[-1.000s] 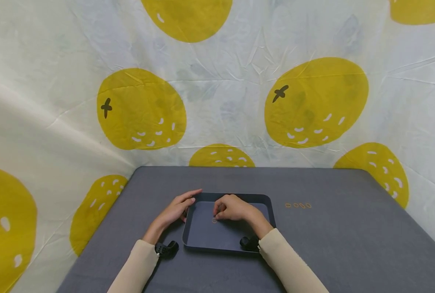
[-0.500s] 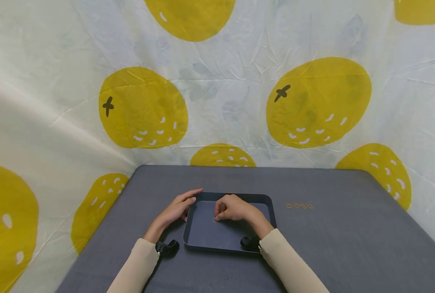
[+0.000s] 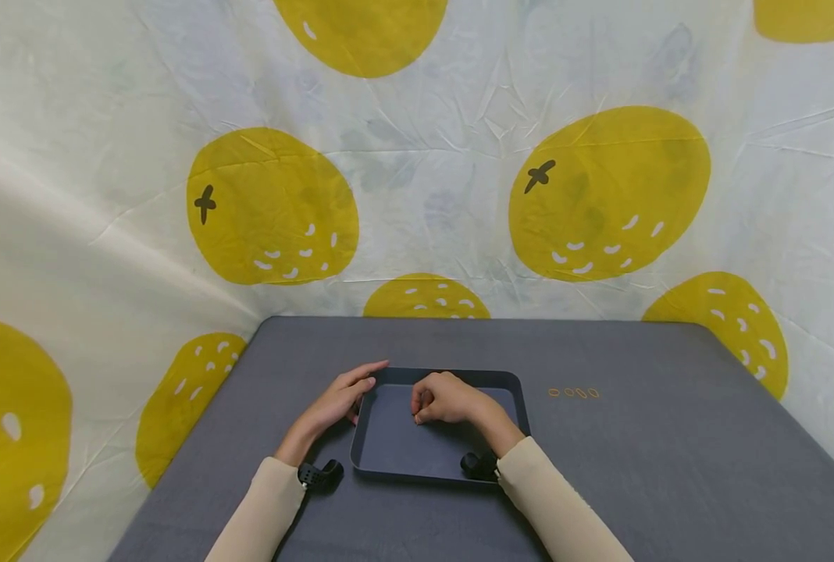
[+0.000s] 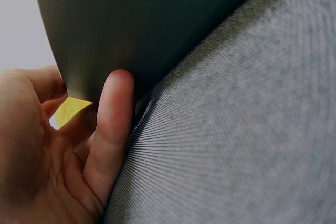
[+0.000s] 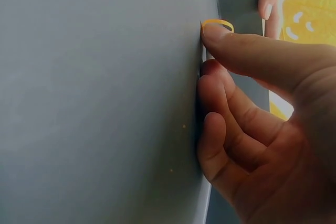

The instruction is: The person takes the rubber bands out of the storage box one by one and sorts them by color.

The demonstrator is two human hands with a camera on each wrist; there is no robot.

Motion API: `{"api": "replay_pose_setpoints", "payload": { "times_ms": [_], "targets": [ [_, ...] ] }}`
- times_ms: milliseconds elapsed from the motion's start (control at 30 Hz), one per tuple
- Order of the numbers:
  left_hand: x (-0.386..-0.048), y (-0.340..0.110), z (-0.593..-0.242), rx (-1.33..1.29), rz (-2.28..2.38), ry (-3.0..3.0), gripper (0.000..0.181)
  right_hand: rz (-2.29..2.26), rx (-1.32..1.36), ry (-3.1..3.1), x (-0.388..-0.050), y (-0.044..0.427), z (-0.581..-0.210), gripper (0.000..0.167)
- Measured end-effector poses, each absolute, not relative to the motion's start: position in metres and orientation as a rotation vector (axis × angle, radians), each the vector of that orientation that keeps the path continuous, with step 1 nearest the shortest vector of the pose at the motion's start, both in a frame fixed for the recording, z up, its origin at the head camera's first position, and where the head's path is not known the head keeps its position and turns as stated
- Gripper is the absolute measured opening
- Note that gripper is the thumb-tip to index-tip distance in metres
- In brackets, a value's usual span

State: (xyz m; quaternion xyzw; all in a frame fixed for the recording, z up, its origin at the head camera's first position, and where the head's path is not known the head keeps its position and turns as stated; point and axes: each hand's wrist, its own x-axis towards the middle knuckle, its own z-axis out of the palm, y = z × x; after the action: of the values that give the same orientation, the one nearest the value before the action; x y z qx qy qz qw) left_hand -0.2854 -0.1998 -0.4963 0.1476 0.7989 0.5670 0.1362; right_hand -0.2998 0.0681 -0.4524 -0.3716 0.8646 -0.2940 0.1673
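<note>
A shallow dark tray (image 3: 389,454) lies on the grey table. My right hand (image 3: 447,398) is inside it, fingers curled down near the tray floor. In the right wrist view, the thumb (image 5: 247,53) presses against a small yellow-orange rubber band (image 5: 226,23), whose loop sticks out past the thumb tip; the index finger behind is mostly hidden. My left hand (image 3: 335,403) rests at the tray's upper left corner. One of its fingers (image 4: 115,108) lies fairly straight against the tray's outer wall in the left wrist view.
To the right of the tray, several orange rubber bands (image 3: 582,393) lie in a row on the grey table (image 3: 670,460). A white cloth (image 3: 431,203) printed with yellow fruit hangs behind. Black wrist cameras (image 3: 321,476) sit low beside and over the tray.
The band under my right fingertips showed in the head view earlier and is now hidden there. Both hands and the tray keep nearly the same places.
</note>
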Motion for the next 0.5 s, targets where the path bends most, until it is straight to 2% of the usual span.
{"api": "replay_pose_setpoints", "payload": {
  "times_ms": [500],
  "targets": [
    [-0.2868,-0.2001,-0.4974,0.427,1.641,2.321,0.047,-0.822,-1.102,2.425,-0.2994,0.0682,-0.4495,0.006]
  ]
}}
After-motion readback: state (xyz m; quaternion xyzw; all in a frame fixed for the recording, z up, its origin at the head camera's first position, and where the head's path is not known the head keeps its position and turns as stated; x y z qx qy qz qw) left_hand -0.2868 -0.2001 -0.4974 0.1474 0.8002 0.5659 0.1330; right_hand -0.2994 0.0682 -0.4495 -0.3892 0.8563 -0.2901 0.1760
